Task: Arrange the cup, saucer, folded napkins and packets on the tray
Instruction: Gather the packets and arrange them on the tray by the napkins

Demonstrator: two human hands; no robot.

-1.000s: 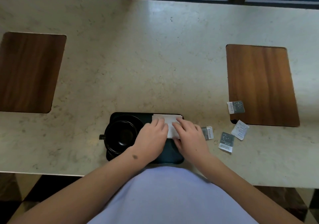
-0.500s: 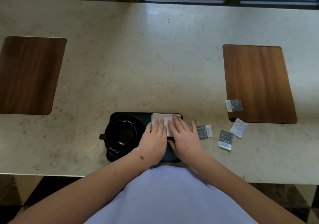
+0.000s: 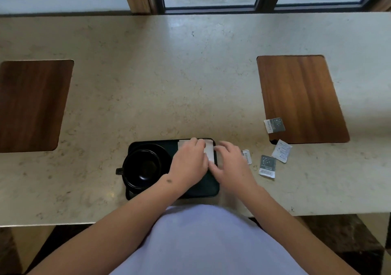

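A black tray (image 3: 208, 186) lies at the counter's near edge. On its left half a black cup (image 3: 142, 167) stands on a black saucer (image 3: 164, 150), handle pointing left. A white folded napkin (image 3: 209, 152) lies on the tray's far right part. My left hand (image 3: 189, 162) rests flat on the napkin. My right hand (image 3: 230, 163) sits at the tray's right edge, fingers spread, touching the napkin's side. Several packets lie on the counter to the right: one half hidden by my right hand (image 3: 247, 156), a grey one (image 3: 267, 166), a white one (image 3: 281, 150), another grey one (image 3: 274, 125).
Two wooden placemats are set in the beige stone counter (image 3: 169, 79), one at the left (image 3: 31, 105) and one at the right (image 3: 300, 99). A window frame (image 3: 211, 7) runs along the far edge. My light-blue shirt fills the bottom.
My left hand has slid right over the napkin. My right hand has moved off the napkin to the tray's right edge. The camera view has shifted slightly.
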